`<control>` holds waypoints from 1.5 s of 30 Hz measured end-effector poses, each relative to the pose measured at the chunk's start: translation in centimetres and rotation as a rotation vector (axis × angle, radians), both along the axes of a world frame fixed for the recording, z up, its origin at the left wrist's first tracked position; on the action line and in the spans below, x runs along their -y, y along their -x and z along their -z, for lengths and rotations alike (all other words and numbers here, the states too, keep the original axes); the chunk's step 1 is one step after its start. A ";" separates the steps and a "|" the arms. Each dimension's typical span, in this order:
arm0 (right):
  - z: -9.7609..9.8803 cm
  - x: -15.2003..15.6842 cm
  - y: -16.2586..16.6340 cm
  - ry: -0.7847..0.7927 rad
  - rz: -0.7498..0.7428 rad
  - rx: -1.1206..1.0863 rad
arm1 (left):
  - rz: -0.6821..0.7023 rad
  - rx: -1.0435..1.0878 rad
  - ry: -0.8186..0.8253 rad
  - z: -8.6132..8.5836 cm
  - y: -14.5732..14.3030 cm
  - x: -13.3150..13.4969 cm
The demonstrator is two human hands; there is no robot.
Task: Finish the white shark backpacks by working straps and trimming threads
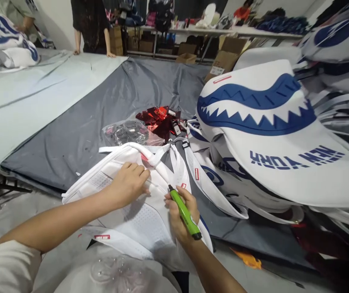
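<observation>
A white backpack (pixel 159 215) lies before me with its perforated panel and straps facing up. My left hand (pixel 130 183) rests on its upper part, fingers curled closed on the fabric. My right hand (pixel 183 211) grips a green pen-shaped tool (pixel 183 211) with a dark tip and a black end. The tip points up and left, close to the bag's seam beside a strap; whether it touches cannot be made out. A white shoulder strap (pixel 208 191) with a red label trails to the right of my right hand.
White backpacks with blue shark-mouth prints (pixel 254 106) are piled at the right. Beyond my bag lie shiny red packets (pixel 159 122) and a clear plastic bag (pixel 125 132) on the grey-covered table (pixel 79 134). Another person (pixel 90 28) leans on the far table edge.
</observation>
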State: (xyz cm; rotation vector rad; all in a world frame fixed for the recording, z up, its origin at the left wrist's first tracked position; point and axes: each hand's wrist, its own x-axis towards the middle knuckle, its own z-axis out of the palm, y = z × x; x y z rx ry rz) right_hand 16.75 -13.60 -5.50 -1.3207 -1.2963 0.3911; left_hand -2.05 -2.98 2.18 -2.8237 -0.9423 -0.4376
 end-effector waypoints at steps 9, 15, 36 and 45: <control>-1.3 -1.7 -0.5 0.160 0.033 0.116 | 0.174 0.144 -0.056 2.9 -0.5 0.5; -2.7 -3.1 0.6 0.183 0.068 0.078 | 0.158 0.227 -0.075 3.8 -0.3 0.6; -3.6 -4.8 0.4 0.255 0.011 0.370 | 0.204 0.262 -0.173 5.4 -0.1 0.3; -3.4 -5.0 -0.1 0.351 -0.067 0.300 | 0.219 0.258 0.051 5.9 0.0 0.2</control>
